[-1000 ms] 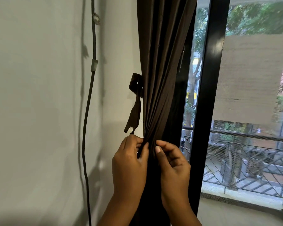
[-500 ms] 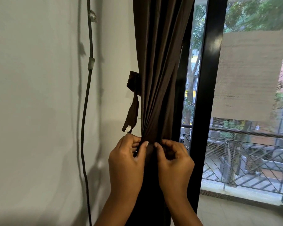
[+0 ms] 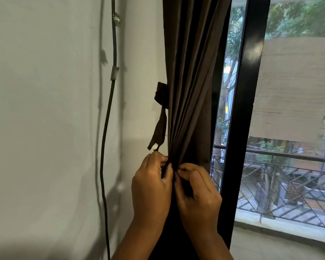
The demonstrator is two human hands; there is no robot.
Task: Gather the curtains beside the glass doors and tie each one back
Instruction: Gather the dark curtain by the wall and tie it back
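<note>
- While I watch from the head camera, my left hand [image 3: 151, 186] and right hand [image 3: 197, 192] sit side by side at 6 o'clock, nearly touching.
- Both grips are curled tight, each pinching the bunched folds of the dark brown curtain [image 3: 188, 81] where the pleats converge.
- From there the curtain rises toward 12 o'clock, between the white wall [image 3: 45, 128] and the black door frame [image 3: 246, 109].
- Its tie-back strap [image 3: 159, 128] dangles loose at the curtain's 9 o'clock edge, just above my left hand.
- At 9 o'clock, a cable [image 3: 109, 109] runs down the wall.
- Farther out at 3 o'clock, a balcony railing [image 3: 289, 184] shows through the glass.

One curtain [image 3: 189, 72], two hands [image 3: 152, 186], one cable [image 3: 109, 109]
</note>
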